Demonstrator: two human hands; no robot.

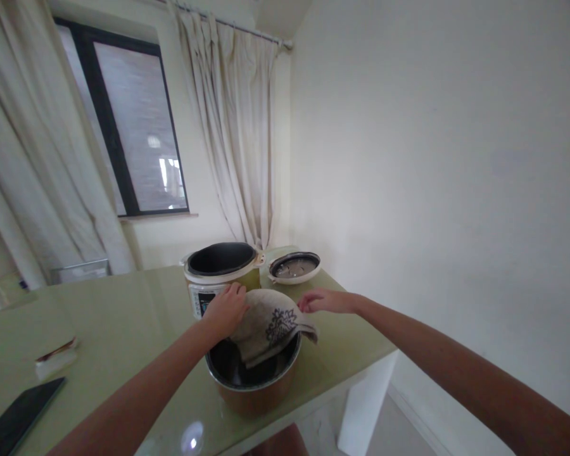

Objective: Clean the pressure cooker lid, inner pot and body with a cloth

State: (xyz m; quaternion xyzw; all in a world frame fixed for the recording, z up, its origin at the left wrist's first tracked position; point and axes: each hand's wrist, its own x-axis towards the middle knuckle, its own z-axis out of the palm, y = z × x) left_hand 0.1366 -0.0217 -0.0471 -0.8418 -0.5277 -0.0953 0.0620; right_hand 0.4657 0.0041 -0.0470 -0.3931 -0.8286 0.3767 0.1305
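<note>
A metal inner pot (253, 379) stands on the green table (123, 323) close to me. A grey cloth (268, 324) with a dark flower print lies draped over its far rim and partly inside. My left hand (225, 310) rests on the cloth's left side, fingers curled over it. My right hand (323, 300) reaches in from the right, fingers together, touching the cloth's far edge. Just behind stands an open rice cooker (218, 269) with a dark empty cavity.
The cooker's lid (294, 266) lies upturned at the table's far right corner. A dark tablet (19, 415) and a small white packet (54, 360) lie at the left. The table's edge drops off at the right, near the wall. Curtains and a window stand behind.
</note>
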